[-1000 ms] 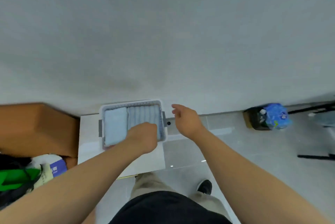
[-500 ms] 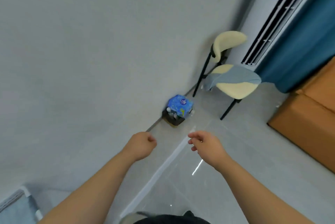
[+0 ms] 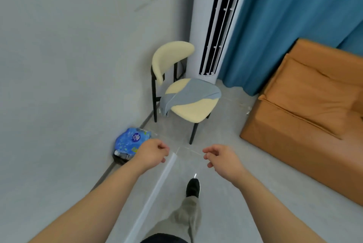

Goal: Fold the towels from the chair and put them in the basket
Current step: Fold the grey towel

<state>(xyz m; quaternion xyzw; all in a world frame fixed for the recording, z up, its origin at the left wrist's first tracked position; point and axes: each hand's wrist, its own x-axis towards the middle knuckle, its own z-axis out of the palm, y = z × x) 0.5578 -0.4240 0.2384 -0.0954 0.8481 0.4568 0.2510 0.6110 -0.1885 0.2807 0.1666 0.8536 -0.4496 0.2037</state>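
Grey wall (image 3: 68,66) fills the left side, meeting the pale tiled floor (image 3: 225,203) along a dark skirting line. At its foot sits a blue patterned packet (image 3: 131,142) on top of a small dark container (image 3: 119,159). Just right of it, the left hand (image 3: 152,155) hangs in the air with its fingers loosely curled inward, gripping nothing. A white strip (image 3: 157,193) runs along the floor below that hand.

Further back, near the corner, stands 1 chair (image 3: 193,112) with a cream seat, cream backrest and black legs. 1 grey-blue towel (image 3: 191,94) lies unfolded across the seat, its left end drooping over the seat's edge. Both hands are well apart from it.

Below, a black shoe (image 3: 193,186) and a khaki trouser leg (image 3: 186,217) step forward. The right hand (image 3: 222,159) floats level with the left one, fingers loosely bent and thumb towards the forefinger, with nothing between them.

Behind the chair rises a white tower air conditioner (image 3: 208,20), then a blue curtain (image 3: 294,26). An orange sofa (image 3: 314,115) takes up the right edge.
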